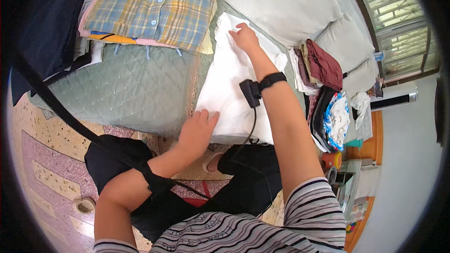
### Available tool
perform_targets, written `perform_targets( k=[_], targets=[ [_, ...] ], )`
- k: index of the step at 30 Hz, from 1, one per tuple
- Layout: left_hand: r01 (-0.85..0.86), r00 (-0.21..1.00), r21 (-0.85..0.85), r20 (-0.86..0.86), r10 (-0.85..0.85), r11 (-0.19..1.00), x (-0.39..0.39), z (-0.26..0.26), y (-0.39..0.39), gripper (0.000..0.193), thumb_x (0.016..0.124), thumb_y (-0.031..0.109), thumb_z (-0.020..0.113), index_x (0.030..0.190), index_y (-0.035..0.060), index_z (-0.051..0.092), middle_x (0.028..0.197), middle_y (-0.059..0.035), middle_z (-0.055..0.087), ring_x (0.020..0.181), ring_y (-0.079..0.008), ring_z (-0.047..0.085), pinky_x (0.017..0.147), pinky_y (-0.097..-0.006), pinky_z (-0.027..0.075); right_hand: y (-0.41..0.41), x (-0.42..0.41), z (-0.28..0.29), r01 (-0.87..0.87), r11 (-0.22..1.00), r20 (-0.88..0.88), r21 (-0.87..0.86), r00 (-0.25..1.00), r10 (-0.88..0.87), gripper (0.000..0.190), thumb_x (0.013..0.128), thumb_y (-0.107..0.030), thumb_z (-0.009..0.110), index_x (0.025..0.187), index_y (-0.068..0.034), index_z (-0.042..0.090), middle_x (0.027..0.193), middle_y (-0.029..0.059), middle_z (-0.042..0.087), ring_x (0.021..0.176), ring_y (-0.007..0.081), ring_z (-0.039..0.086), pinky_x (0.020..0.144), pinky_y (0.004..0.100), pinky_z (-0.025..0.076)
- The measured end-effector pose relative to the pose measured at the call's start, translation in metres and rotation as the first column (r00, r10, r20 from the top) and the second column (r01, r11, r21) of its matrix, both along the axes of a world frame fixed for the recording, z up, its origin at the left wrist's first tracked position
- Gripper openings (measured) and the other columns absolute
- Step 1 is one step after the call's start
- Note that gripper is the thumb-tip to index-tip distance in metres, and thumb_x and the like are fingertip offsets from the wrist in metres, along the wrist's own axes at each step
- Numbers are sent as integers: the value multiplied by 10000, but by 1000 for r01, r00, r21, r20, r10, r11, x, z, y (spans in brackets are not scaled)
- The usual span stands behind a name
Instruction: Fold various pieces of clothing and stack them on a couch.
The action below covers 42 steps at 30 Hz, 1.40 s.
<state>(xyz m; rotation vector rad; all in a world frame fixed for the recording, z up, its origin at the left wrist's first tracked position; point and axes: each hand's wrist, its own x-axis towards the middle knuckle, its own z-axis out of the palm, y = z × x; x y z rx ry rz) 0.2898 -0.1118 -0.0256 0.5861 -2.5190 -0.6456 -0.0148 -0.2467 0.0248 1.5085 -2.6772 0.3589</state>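
A white garment (pixel 228 73) lies spread on the green quilted cover in front of me, one end hanging over the near edge. My left hand (pixel 198 130) rests with its fingertips on the garment's lower left edge. Farther up, my right hand (pixel 245 37) is over the garment's far part, thumb and forefinger apart; whether cloth is caught under its other fingers cannot be told. A black strap with a small black device sits on the right wrist, its cable running down over the cloth.
A folded plaid shirt (pixel 151 7) tops a clothes pile at upper left. Dark clothing (pixel 49 28) lies beyond it. Folded clothes, with a maroon garment (pixel 321 61) and a blue-and-white one (pixel 337 121), stand at right beside pale pillows (pixel 281 3). A black strap crosses the lower left.
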Motion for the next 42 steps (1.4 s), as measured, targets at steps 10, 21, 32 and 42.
perform_targets(
  k=[10,21,32,42],
  targets=[
    [213,976,-30,48,-211,977,-7,-15,-19,480,726,114,512,1199,36,495,755,-60,490,649,-209,544,576,-335,448,-90,-20,-60,-66,990,-120,125,989,82,454,781,-433,623,945,-10,617,952,201,611,894,342,592,778,414,475],
    [262,963,-63,87,-256,963,-10,-18,-10,590,720,112,503,1295,18,411,747,-44,475,656,-204,525,603,-331,432,-88,-70,-78,393,817,819,-422,551,158,329,863,-289,580,999,11,591,850,108,638,796,184,599,683,308,458],
    [207,973,-97,128,-194,974,-8,-13,-6,557,713,94,532,1264,48,466,738,-58,484,701,-225,533,621,-348,438,180,79,61,56,870,719,-490,590,367,206,917,-132,480,1072,-17,552,952,28,568,880,106,501,823,238,381],
    [31,999,225,14,-35,974,-31,19,6,246,815,159,604,1036,51,596,709,-115,539,627,-268,524,584,-371,427,325,224,165,-26,196,197,-980,-248,949,266,862,-403,556,925,-160,644,1015,140,565,879,235,507,805,444,409]
  ],
)
